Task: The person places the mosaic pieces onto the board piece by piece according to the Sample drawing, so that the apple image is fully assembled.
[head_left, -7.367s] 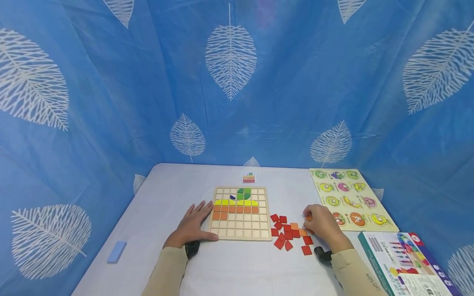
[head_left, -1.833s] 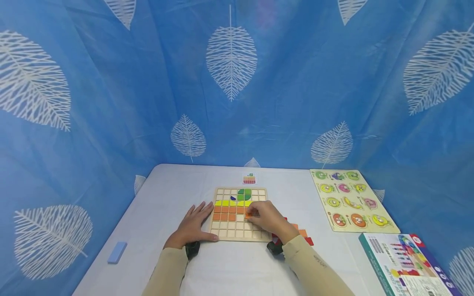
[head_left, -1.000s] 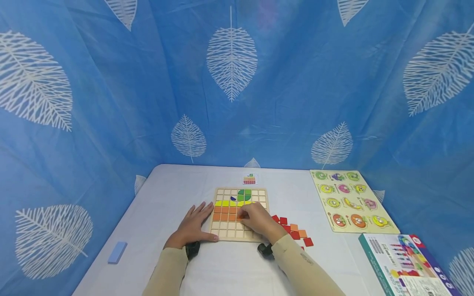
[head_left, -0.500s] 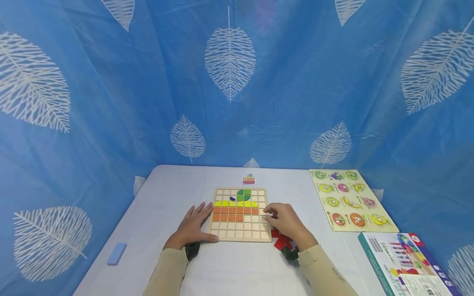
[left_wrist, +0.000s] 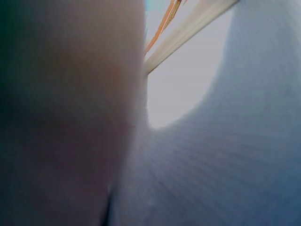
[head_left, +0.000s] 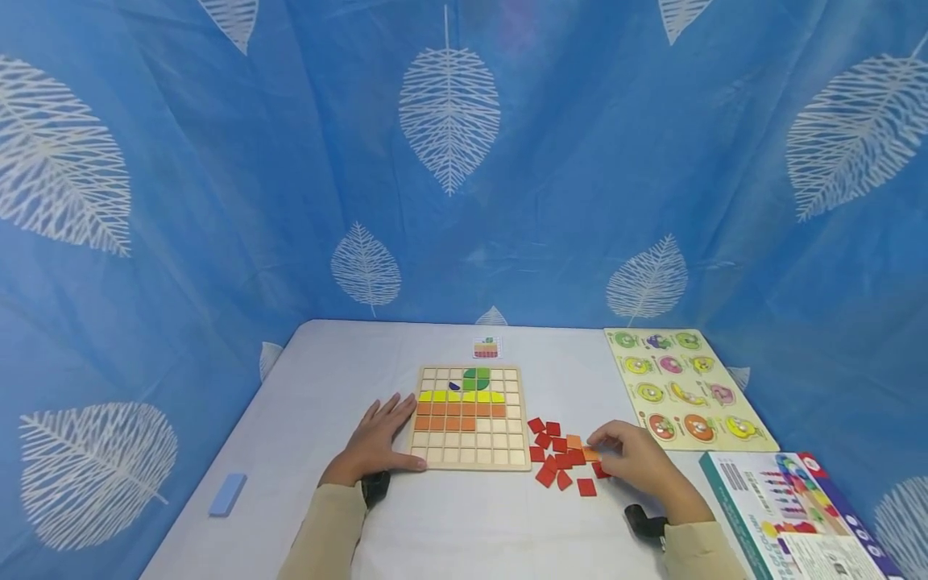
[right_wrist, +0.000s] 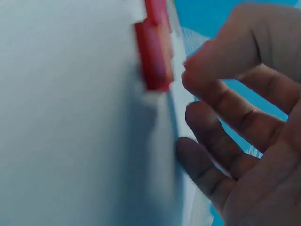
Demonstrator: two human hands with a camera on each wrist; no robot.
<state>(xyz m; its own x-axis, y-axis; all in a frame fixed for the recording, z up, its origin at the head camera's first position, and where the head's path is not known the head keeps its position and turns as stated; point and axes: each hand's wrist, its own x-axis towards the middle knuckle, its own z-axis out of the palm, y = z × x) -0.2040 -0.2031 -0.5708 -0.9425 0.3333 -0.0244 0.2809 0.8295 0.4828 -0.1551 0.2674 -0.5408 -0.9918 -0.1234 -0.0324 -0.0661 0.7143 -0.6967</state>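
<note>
In the head view, a wooden grid board (head_left: 511, 441) lies mid-table. Green, blue, yellow and orange pieces (head_left: 445, 423) fill some cells; the lower orange row starts at the left and stops partway. My left hand (head_left: 380, 439) rests with spread fingers along the board's left edge, thumb by its lower left corner. My right hand (head_left: 638, 463) hovers at the right end of loose red tiles (head_left: 558, 461). Its fingertips are at an orange tile (head_left: 591, 453); contact is unclear. In the right wrist view, the loosely bent fingers (right_wrist: 207, 165) show nothing between them, apart from blurred red tiles (right_wrist: 155, 56).
A small picture card (head_left: 487, 347) lies behind the board. A fruit puzzle board (head_left: 631, 387) is at the back right, with a printed box (head_left: 797, 515) in front of it. A light blue block (head_left: 228, 495) lies at the left. A blue leaf-patterned cloth (head_left: 464, 242) surrounds the table.
The lower orange row has grown from two tiles to four. My right hand has let go of an orange tile on the board and moved right to the loose tiles. My left hand stays put.
</note>
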